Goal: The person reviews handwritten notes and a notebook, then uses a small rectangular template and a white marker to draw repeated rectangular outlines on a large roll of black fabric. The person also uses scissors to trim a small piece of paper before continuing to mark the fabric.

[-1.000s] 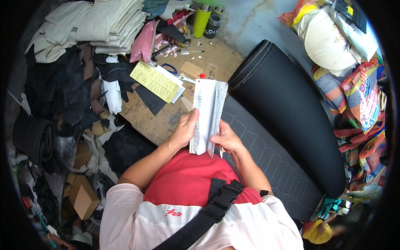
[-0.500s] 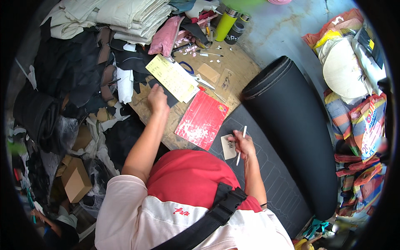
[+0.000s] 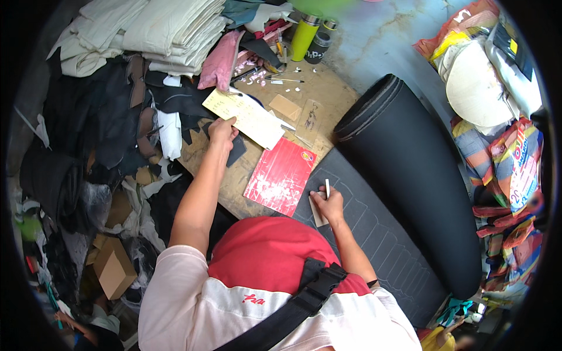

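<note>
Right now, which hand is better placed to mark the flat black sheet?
Probably the right hand: it holds the white pen over the flat black sheet, while the left hand is at the yellow paper.

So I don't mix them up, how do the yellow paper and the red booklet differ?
The yellow paper is long and narrow; the red booklet is broader. The yellow paper shows handwriting; the red booklet's cover has whitish patches. The left hand touches the yellow paper; neither hand touches the red booklet. Both are on the table.
</note>
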Demonstrator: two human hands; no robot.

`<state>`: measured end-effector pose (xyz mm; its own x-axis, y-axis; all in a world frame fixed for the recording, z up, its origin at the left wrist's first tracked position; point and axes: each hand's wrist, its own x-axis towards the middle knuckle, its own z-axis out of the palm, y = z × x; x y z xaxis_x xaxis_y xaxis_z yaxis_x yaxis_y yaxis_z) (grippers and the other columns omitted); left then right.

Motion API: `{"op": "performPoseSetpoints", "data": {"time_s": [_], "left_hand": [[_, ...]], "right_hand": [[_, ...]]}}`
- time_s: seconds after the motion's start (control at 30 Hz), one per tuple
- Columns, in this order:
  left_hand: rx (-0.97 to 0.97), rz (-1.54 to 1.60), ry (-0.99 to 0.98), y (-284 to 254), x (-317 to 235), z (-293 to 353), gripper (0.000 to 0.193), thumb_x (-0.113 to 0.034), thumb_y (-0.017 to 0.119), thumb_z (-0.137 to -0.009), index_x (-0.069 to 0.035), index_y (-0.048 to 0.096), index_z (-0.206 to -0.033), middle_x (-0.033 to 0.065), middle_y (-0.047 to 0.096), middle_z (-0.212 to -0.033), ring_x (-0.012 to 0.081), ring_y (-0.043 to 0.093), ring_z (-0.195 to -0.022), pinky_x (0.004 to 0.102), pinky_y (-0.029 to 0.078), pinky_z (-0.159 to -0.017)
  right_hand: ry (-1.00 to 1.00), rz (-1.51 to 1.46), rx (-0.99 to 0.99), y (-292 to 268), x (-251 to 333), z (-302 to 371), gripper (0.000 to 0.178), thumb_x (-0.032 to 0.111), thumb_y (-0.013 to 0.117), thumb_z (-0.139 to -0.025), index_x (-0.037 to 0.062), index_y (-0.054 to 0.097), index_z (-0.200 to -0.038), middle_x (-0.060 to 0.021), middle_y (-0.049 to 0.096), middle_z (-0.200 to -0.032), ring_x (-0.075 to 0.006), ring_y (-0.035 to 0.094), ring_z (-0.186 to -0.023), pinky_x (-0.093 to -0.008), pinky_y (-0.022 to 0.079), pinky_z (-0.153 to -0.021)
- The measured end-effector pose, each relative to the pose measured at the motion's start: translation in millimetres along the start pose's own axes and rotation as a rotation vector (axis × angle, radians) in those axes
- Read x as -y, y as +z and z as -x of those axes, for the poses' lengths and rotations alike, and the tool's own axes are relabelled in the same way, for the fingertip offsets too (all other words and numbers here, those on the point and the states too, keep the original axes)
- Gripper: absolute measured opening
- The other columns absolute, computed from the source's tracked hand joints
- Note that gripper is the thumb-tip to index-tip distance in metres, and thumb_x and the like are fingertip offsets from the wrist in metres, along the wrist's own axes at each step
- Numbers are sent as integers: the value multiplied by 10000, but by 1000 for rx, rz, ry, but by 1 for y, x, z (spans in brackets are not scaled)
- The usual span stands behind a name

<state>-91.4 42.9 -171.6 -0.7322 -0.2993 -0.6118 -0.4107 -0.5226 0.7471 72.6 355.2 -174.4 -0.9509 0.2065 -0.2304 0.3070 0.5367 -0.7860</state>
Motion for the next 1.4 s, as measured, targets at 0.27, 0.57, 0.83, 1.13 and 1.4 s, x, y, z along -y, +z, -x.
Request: {"op": "performPoseSetpoints", "data": {"time_s": [0.27, 0.57, 0.83, 1.13, 1.4], "left_hand": [[565, 297, 61, 24, 10, 129, 201, -79, 572, -877, -63, 511, -1068, 62, 625, -957, 115, 609, -798, 223, 492, -627], [872, 455, 236, 22, 7, 176, 738, -491, 720, -733, -87, 402, -1263, 71, 490, -1219, 205, 478, -1118, 417, 475, -877], [860, 287, 265, 24, 10, 199, 466, -256, 630, -867, -99, 422, -1253, 59, 562, -1098, 165, 570, -947, 296, 498, -687], [787, 111, 334, 23, 0, 228, 251, -155, 530, -926, -21, 466, -1127, 89, 582, -819, 106, 517, -512, 202, 378, -376], [759, 199, 274, 21, -3, 234, 209, -164, 523, -933, -17, 494, -1079, 76, 576, -768, 87, 494, -482, 199, 383, -375]], "right_hand": [[-1004, 492, -535, -38, 103, 9, 594, 172, 791, -534, 176, 634, -1107, -183, 490, -1287, -191, 601, -677, -283, 473, -544], [-871, -278, -141, -68, 160, 16, 243, 34, 720, -712, 37, 674, -951, -75, 675, -865, -158, 639, -699, -267, 503, -608], [-142, -673, 169, -87, 168, 35, 182, 174, 636, -873, 1, 672, -918, 17, 593, -629, -2, 385, -438, -189, 269, -377], [-15, -756, 275, -107, 172, 42, 197, 178, 665, -842, -8, 651, -904, 13, 545, -583, -9, 358, -393, -182, 259, -348], [-131, -1080, 410, -95, 133, 29, 386, 363, 517, -923, -4, 591, -1015, -37, 581, -690, -14, 295, -374, -185, 260, -339]]}}
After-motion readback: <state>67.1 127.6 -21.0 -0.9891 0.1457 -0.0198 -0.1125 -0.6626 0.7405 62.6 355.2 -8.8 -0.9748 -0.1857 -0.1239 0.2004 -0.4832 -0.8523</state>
